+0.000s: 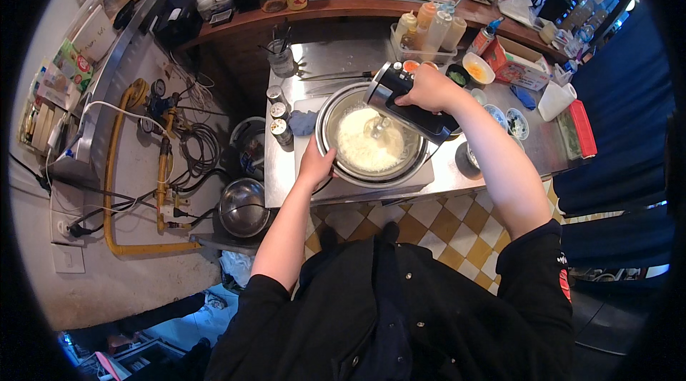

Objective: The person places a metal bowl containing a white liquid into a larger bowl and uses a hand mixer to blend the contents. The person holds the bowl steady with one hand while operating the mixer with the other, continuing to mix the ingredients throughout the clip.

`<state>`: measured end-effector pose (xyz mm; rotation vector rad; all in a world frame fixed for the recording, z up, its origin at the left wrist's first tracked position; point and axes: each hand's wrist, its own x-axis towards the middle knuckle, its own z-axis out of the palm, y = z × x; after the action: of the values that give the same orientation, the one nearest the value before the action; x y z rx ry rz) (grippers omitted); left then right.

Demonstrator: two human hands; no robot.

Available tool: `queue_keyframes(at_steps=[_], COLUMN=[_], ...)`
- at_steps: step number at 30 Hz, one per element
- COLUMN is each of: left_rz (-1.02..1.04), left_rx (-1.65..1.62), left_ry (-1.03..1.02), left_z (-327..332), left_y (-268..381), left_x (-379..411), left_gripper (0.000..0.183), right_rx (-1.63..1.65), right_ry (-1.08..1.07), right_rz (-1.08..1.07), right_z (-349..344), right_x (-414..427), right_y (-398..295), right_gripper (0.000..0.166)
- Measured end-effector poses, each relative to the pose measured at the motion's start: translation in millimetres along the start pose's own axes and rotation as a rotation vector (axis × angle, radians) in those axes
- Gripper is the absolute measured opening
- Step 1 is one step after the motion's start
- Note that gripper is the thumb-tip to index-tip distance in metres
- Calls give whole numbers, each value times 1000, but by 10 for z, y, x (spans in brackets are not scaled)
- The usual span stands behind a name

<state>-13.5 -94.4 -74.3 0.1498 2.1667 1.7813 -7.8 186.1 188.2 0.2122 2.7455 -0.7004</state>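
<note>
A metal mixing bowl (328,153) holds a pale, creamy mixture (370,140) and stands on a white board (420,176) on the steel counter. My left hand (317,162) grips the bowl's rim at its lower left. A black and silver electric hand mixer (410,105) is in my right hand (430,90), tilted over the right side of the bowl. Its beaters reach into the mixture, their lower ends hidden. Left of the bowl lies a blue cloth (303,123), touching or close to the rim, beside several small cans (281,130).
A tub of squeeze bottles (426,51), a white bowl of orange food (478,68), patterned small bowls (516,123) and a red-lidded container (581,128) stand to the right. Behind is a utensil jar (281,59). A steel bowl (244,207) and yellow pipe (111,166) are at left.
</note>
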Motion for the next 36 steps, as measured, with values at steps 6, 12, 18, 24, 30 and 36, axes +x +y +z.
queue_keyframes(at_steps=[6,12,18,24,30,36], left_rz=[-55,-52,-82,-75,-78,-74], left_rx=[-68,-58,-74,-75,-84,-103], left_ry=[10,13,-11,-14,-3,-9], left_z=[12,12,-7,-3,11,3], left_y=[287,300,283,273,290,246], left_x=[-153,-156,-143,-138,-154,-132], left_gripper=[41,43,60,60,50,53], right_rx=[12,4,12,38,104,80], right_ry=[-9,-32,12,-9,-65,-66], right_rz=[-42,-29,-19,-32,-49,-39], right_z=[42,83,153,180,199,238], right_x=[59,147,153,163,123,114], right_y=[-5,-3,-76,-105,-162,-189], right_gripper=[47,69,43,41,40,40])
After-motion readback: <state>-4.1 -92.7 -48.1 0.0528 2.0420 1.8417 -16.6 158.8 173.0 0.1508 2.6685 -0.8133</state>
